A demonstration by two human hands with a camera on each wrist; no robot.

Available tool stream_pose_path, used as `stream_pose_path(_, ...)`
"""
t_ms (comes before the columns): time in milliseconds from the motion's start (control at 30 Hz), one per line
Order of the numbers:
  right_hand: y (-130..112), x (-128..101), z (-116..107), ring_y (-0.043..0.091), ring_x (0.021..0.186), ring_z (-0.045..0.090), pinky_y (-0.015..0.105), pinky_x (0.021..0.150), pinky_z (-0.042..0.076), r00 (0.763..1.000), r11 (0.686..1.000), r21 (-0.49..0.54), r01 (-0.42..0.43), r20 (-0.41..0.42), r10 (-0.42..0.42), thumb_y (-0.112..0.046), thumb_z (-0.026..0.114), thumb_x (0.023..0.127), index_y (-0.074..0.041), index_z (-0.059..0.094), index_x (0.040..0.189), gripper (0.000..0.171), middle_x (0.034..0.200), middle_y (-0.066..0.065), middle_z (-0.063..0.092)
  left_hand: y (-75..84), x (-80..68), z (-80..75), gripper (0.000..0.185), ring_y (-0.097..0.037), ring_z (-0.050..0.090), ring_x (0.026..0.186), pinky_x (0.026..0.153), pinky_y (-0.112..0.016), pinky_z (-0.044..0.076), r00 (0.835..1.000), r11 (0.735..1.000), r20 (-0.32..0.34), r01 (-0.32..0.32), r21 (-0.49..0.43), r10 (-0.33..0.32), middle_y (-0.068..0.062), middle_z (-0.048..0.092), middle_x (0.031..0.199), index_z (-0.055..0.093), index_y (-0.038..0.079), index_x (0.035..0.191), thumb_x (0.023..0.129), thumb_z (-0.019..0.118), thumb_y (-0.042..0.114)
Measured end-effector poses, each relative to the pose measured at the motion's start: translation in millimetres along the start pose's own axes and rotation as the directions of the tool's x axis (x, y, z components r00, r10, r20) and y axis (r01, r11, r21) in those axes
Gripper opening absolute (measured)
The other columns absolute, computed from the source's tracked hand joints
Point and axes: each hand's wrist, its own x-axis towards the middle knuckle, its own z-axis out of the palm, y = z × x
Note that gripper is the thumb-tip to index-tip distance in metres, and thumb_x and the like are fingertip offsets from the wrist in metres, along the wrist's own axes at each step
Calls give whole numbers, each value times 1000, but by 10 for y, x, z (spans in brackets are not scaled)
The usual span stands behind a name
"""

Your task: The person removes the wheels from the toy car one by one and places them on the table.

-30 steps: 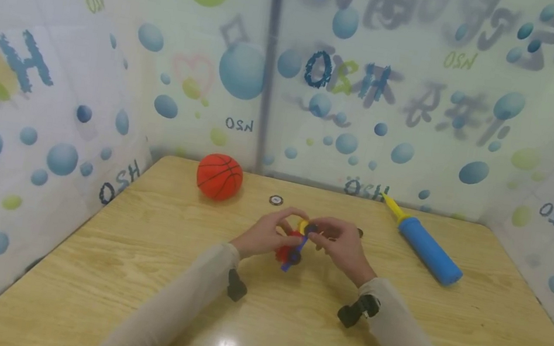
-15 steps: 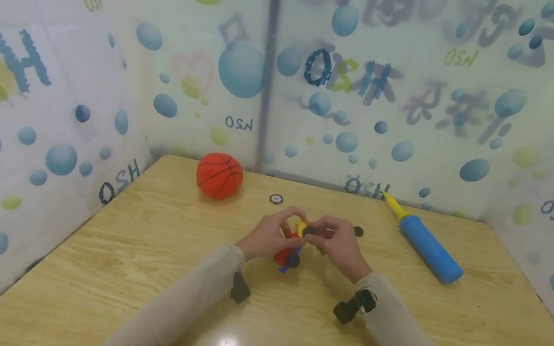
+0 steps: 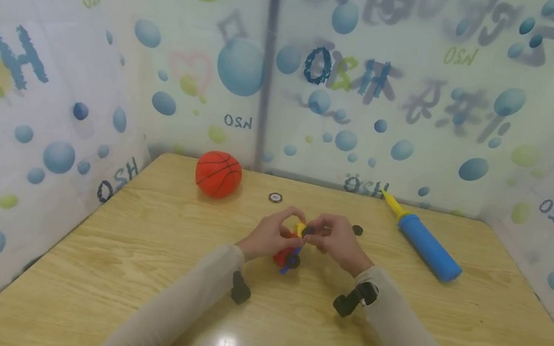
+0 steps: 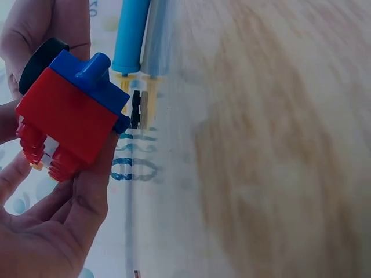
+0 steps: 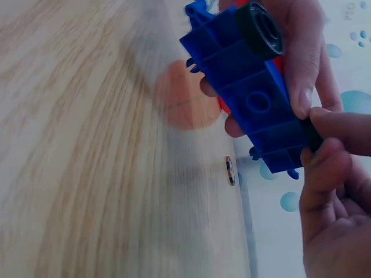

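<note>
A toy vehicle (image 3: 289, 251) is held up over the middle of the wooden table (image 3: 135, 271); it is a red block on a blue chassis with a yellow piece and black wheels. My left hand (image 3: 279, 229) grips the red block (image 4: 66, 119) from the left, fingers curled under it. In the right wrist view the blue chassis (image 5: 249, 98) faces the camera with one black wheel (image 5: 259, 29) at its upper end. My right hand (image 3: 315, 234) pinches a second black wheel (image 5: 311, 132) against the chassis's other end.
An orange basketball (image 3: 218, 173) lies at the back left. A blue pump with a yellow nozzle (image 3: 426, 246) lies at the back right. A small round disc (image 3: 276, 198) and a loose black wheel (image 3: 357, 230) sit behind the hands. Patterned walls enclose the table on three sides.
Both hands keep hold of the toy and have drifted slightly away from me. The right hand's fingers have closed in nearer the toy, baring the loose black wheel behind it.
</note>
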Motion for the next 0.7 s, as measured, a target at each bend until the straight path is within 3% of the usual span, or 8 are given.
stream_pose_path(167,41,38,-35,10,56,44,23,51,38,999,997,62,-42,32,40,-4,76,83,4,69,100,20,75,-1,61,7,6,-7,40,-15,74,77,60,-24,50,1000,1000,10,-12,-3,12,-12,77,100,54,26,122,90,75,14)
stream_pose_path(500,84,46,-71,10,52,38,24,47,34,995,991,125,-39,100,27,-1,73,85,9,66,101,21,67,-3,55,21,23,-7,40,-20,75,91,67,-27,54,999,1000,21,28,-6,-28,-12,74,115,58,27,122,89,77,16)
stream_pose_path(633,61,45,-84,8,47,35,23,46,33,996,992,123,-14,86,3,2,73,84,9,64,95,15,63,-4,54,-8,36,-43,35,-21,75,88,65,-25,53,1000,1000,-18,20,2,-20,-14,70,120,59,21,120,89,76,19)
stream_pose_path(700,27,34,-90,8,45,37,24,50,41,995,994,107,14,96,-25,1,73,85,7,65,93,13,62,-2,54,-19,17,-86,39,-21,75,88,65,-25,53,998,999,-44,41,8,-40,-15,70,120,58,21,122,88,77,19)
